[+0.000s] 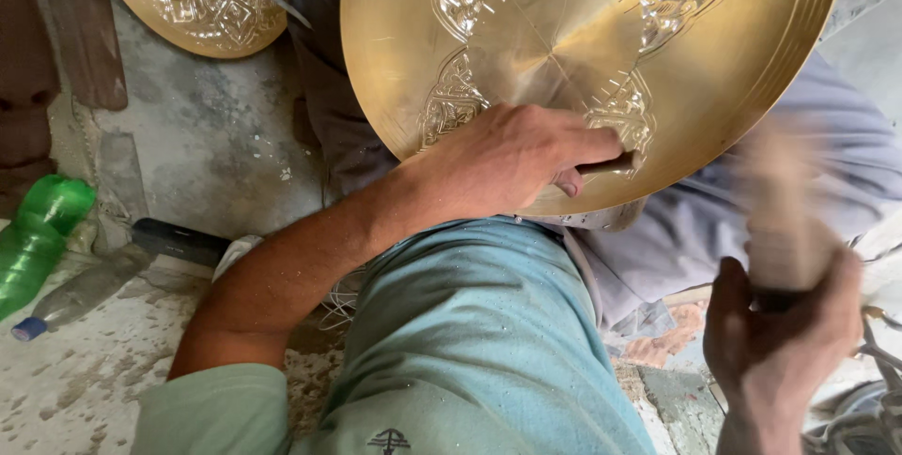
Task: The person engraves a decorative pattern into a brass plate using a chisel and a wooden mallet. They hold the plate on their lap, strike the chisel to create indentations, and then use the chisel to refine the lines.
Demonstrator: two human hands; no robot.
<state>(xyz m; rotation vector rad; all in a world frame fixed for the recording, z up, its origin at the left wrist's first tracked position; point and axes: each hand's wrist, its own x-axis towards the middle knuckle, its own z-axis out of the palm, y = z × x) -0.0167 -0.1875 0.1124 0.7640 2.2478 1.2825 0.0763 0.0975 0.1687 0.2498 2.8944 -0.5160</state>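
Right hand (785,342): blurred mallet (785,215) | left hand (507,159): chisel (609,164), brass tray (601,51) | dusty floor (202,135)

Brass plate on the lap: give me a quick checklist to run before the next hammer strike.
1. Chisel tip touching the brass plate: ok.
2. Left hand gripping the chisel: ok.
3. Right hand holding the hammer, raised: ok, though blurred.
4. Plate resting on the lap, tilted: ok; support underneath cannot tell.
5. Left fingers close to the chisel tip: not ok.
6. Exact point on the engraved pattern: cannot tell.
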